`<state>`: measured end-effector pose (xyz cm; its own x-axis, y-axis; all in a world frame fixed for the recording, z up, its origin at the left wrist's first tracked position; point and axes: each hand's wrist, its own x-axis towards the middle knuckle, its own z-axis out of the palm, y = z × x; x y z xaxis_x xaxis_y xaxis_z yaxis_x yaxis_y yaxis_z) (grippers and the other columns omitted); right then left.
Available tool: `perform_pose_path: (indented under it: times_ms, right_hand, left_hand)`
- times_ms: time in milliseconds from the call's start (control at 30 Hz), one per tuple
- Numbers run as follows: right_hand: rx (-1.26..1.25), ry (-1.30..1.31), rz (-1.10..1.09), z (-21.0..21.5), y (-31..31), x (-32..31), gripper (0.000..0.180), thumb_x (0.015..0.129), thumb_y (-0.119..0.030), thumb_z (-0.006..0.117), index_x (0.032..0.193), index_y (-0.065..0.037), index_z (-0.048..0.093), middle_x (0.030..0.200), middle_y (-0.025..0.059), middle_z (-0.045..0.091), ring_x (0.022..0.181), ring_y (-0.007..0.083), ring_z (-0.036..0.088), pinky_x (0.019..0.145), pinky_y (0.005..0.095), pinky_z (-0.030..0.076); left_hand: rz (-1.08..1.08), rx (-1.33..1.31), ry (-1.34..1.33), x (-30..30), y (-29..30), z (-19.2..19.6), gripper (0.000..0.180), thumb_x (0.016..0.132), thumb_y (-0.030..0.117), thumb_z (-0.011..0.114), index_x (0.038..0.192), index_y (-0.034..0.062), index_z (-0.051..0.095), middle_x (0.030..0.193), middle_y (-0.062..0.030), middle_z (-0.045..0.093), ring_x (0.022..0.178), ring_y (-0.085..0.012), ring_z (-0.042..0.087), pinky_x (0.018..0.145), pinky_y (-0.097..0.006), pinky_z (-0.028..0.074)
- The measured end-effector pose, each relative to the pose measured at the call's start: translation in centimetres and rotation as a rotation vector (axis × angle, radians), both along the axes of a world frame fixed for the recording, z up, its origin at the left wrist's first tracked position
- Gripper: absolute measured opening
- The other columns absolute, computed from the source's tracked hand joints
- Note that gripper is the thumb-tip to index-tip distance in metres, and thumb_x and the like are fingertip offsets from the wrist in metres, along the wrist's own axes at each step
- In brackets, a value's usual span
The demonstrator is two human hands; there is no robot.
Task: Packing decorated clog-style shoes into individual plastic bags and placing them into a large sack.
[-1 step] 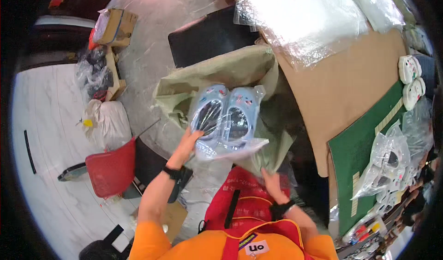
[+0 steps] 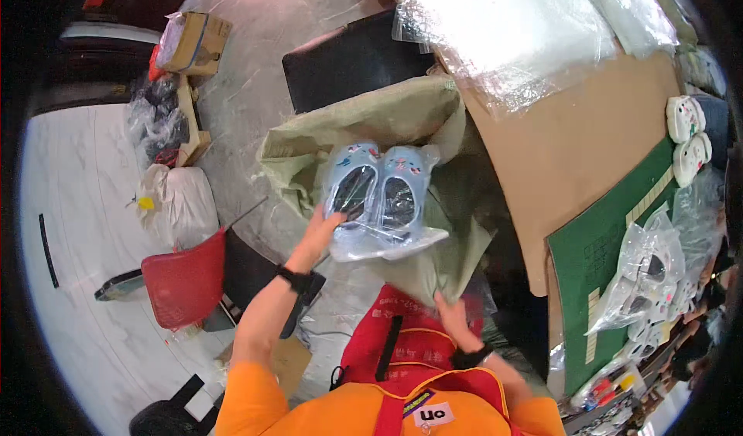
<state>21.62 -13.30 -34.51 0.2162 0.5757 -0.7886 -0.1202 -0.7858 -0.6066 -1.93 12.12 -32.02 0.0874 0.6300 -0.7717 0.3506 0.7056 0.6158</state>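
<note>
My left hand (image 2: pixel 320 233) is closed on the near left side of a clear plastic bag holding a pair of light blue clogs (image 2: pixel 416 174). Small coloured decorations dot the clogs' toes, which point away from me. The bagged pair is above the mouth of an olive-green woven sack (image 2: pixel 371 109), whose rim spreads round it. With my right hand (image 2: pixel 457 318) I grip the sack's near edge, fingers closed on the fabric. The inside of the sack is mostly hidden behind the clogs.
On the right, a table covered with brown board (image 2: pixel 557 173) holds clear plastic bags (image 2: pixel 503 34), a green mat (image 2: pixel 580 270), white clogs (image 2: pixel 687 119) and bagged shoes (image 2: pixel 642 273). To the left are a red chair (image 2: pixel 184 285), a white sack (image 2: pixel 193 204) and a cardboard box (image 2: pixel 203 45).
Both hands keep their grip. The bagged clogs have shifted very slightly, and the loose near end of the bag hangs a little differently.
</note>
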Motion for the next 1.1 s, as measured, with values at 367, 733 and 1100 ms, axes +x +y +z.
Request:
perform_pose_path:
  times_ms: [367,733,1100]
  right_hand:
    - [0.115,0.069,-0.211,6.7,-6.1,2.6,0.034,0.083,-0.022,0.050,0.104,0.004,0.052,0.101,0.0139,0.057,0.092,0.0227,0.053,0.082,0.0315,0.039]
    - [0.155,-0.040,-0.105,7.6,-2.8,3.6,0.034,0.085,-0.022,0.048,0.104,0.005,0.052,0.100,0.0127,0.058,0.091,0.0192,0.053,0.082,0.0309,0.039]
    - [-0.229,-0.251,0.405,2.9,1.3,6.9,0.057,0.079,-0.053,0.042,0.089,0.001,0.060,0.090,0.0248,0.058,0.087,0.0394,0.055,0.075,0.0433,0.043]
  left_hand:
    - [-0.721,-0.024,0.680,3.6,0.3,-6.1,0.092,0.058,0.045,0.059,0.134,0.0104,0.021,0.117,-0.0273,0.044,0.104,-0.0392,0.047,0.087,-0.039,0.039]
    - [-1.020,0.192,0.639,6.1,-3.1,-7.3,0.066,0.072,0.038,0.054,0.131,0.0192,0.029,0.132,-0.0142,0.032,0.119,-0.0358,0.030,0.092,-0.061,0.017]
    - [-1.203,0.186,0.731,-1.3,-5.5,-4.2,0.046,0.075,0.036,0.044,0.113,0.0107,0.051,0.100,-0.0162,0.059,0.095,-0.0328,0.055,0.084,-0.056,0.030]
